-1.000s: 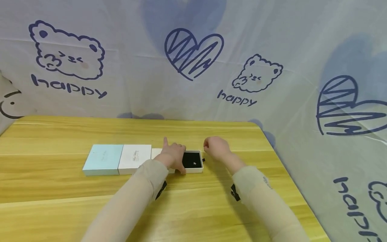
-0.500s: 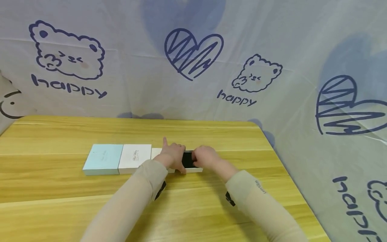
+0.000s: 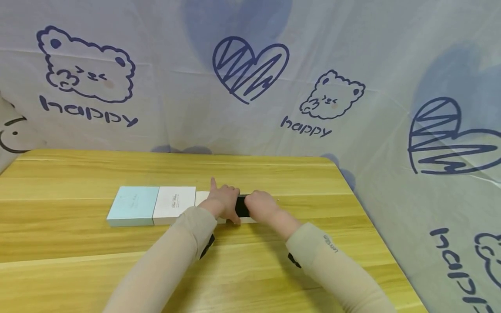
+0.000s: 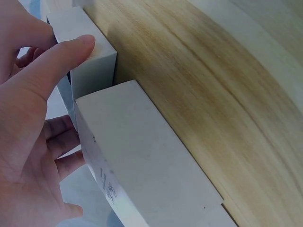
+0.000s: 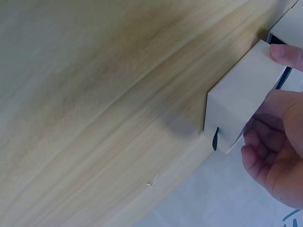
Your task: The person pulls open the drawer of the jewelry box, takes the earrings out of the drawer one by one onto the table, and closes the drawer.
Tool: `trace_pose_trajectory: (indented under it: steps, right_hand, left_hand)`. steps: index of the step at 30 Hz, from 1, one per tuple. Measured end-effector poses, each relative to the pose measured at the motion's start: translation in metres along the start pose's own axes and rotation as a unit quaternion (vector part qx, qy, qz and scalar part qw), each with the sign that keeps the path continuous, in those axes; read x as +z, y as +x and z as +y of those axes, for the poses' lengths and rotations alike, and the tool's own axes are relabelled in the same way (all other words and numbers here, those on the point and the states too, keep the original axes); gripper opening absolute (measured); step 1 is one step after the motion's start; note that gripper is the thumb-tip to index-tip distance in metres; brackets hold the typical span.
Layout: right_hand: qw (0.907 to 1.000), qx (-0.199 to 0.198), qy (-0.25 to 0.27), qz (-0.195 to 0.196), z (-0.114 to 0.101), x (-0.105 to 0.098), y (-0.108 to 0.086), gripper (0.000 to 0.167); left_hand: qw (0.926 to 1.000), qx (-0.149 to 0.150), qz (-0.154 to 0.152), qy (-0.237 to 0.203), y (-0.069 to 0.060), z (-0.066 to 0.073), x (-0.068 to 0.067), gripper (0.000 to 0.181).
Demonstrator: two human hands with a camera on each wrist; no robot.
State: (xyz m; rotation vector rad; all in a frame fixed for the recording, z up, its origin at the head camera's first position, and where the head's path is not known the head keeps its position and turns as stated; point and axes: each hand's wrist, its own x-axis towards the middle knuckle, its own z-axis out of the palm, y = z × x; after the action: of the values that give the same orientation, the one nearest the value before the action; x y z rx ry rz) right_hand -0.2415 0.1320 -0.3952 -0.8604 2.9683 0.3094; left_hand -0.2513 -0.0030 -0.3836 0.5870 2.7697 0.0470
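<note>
A small white jewelry box stands on the table with its drawer (image 5: 241, 90) pulled out to the right. Its sleeve (image 4: 142, 151) shows in the left wrist view. My left hand (image 3: 225, 201) grips the drawer across its width, thumb on the near wall. My right hand (image 3: 263, 206) reaches into the drawer's outer end, fingers curled over the black pad (image 3: 242, 207); its fingertips are hidden, so I cannot tell whether they pinch anything. A tiny stud earring (image 5: 152, 183) lies on the table beyond the drawer's end, where a black pull tab (image 5: 215, 138) sticks out.
Left of the small box stand a larger white lettered box (image 3: 174, 202) and a light blue box (image 3: 134, 204), side by side. The wooden table (image 3: 98, 261) ends at a printed cloth backdrop (image 3: 164, 87) behind and to the right.
My right hand has moved left from beside the drawer onto the black pad. The star earring seen on the pad earlier is hidden now. My left hand has stayed in place.
</note>
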Motion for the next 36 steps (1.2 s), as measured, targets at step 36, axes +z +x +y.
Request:
trace_pose_trajectory:
  steps: [36]
  right_hand:
    - [0.9758, 0.09, 0.199, -0.015, 0.087, 0.001, -0.018, 0.011]
  left_hand:
    - [0.9999, 0.005, 0.005, -0.008, -0.002, -0.001, 0.002, 0.087]
